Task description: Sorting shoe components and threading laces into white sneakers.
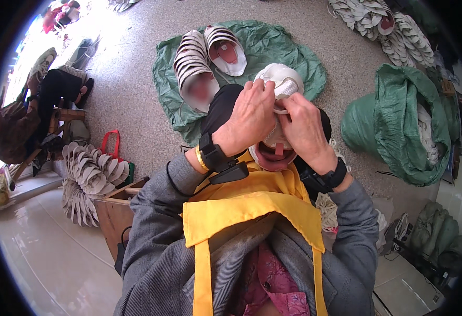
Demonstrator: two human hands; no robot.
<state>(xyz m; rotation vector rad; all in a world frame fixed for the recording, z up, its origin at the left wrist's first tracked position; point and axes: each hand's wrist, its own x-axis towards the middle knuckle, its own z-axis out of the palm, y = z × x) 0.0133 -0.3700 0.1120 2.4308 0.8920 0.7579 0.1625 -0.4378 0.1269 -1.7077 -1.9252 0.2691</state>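
A white sneaker (pixel 278 79) with a pink lining lies across my lap, its toe pointing away from me. My left hand (pixel 249 113) is closed at the left side of its front, with bent fingers against the upper. From the right, my right hand (pixel 305 126) pinches at the lacing area, where a thin white shoelace (pixel 280 111) shows between the two hands. My fingers cover most of the lacing. Close to my body, the heel opening (pixel 272 157) shows the pink inside and a small reddish tab.
Ahead, a green sheet (pixel 294 45) on the floor carries a nested row of shoe uppers (pixel 191 55) and another upper (pixel 224 50). A green sack (pixel 378 124) stands right. Stacked pale pieces (pixel 91 171) and a wooden box (pixel 116 208) are left; another person (pixel 47 100) sits beyond.
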